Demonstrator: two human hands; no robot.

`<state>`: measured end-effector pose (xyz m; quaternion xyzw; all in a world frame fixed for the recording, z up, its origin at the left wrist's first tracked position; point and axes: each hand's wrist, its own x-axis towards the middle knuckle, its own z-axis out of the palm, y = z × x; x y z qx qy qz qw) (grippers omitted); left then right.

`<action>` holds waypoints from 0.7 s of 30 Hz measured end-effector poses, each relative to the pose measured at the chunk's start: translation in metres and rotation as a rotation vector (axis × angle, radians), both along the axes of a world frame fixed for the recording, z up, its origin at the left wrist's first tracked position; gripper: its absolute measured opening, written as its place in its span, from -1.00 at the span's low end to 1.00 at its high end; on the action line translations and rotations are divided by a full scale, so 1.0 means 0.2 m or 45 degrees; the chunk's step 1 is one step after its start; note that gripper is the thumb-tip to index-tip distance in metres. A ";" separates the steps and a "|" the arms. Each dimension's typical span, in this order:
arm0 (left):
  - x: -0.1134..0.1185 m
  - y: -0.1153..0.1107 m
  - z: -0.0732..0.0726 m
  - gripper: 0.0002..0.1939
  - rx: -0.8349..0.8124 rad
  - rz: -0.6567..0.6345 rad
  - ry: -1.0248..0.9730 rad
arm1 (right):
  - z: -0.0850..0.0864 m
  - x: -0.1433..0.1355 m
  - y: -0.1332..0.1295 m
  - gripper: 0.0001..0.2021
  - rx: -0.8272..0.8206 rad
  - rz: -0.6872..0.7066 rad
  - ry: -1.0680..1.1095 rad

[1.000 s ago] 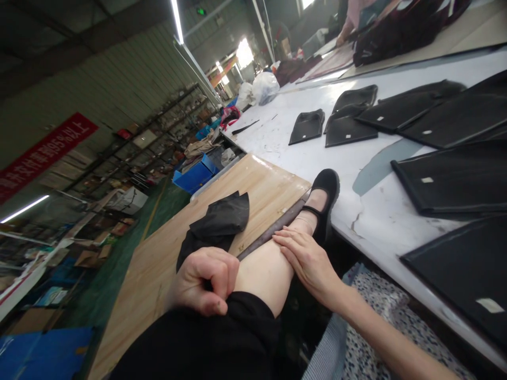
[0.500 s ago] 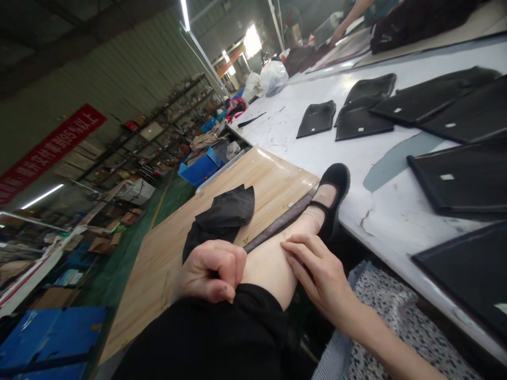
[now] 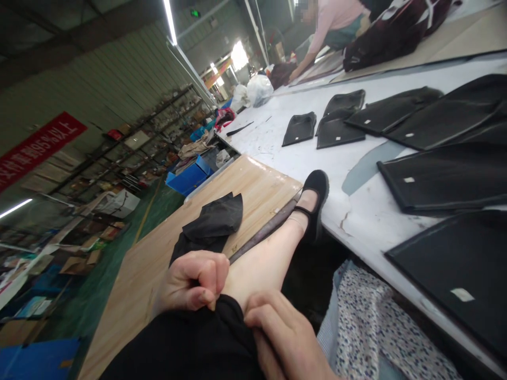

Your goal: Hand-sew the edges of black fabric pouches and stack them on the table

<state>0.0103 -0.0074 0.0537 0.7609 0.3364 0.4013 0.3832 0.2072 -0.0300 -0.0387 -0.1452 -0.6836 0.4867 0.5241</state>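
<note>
My left hand (image 3: 196, 279) is closed at the rolled-up hem of a black trouser leg (image 3: 178, 345), pinching the cloth between thumb and curled fingers. On the hem's other side my right hand (image 3: 283, 330) has its fingers curled against the black cloth; its fingertips are partly hidden. Below the hem the bare lower leg (image 3: 257, 264) stretches forward to a black strap shoe (image 3: 316, 198), which rests at the edge of a white table (image 3: 273, 113). Dark cut pieces (image 3: 214, 219) lie on the wooden board beside the leg.
A wooden board (image 3: 138, 285) is on the left. Several black panels with small white labels (image 3: 443, 179) are spread over the white table. Patterned fabric (image 3: 368, 316) hangs at the lower right. A blue bin (image 3: 190, 174) stands beyond the board. A person in pink (image 3: 336, 21) leans over the far table.
My right hand has moved back from the shin to the trouser hem. My left hand stays at the hem. The view has shifted, bringing more of the person at the far table into sight.
</note>
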 end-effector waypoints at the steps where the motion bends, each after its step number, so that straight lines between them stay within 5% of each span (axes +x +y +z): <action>1: 0.00 0.00 0.01 -0.59 -0.002 0.006 0.004 | -0.01 0.00 0.01 -0.77 0.002 0.006 0.011; 10: -0.02 -0.03 0.01 -0.62 -0.072 -0.009 0.039 | 0.03 -0.08 0.30 -0.93 0.123 -0.345 -0.533; 21: -0.01 -0.04 0.01 -0.60 -0.100 0.107 -0.011 | 0.24 -0.18 0.35 -0.78 0.400 -0.281 -0.897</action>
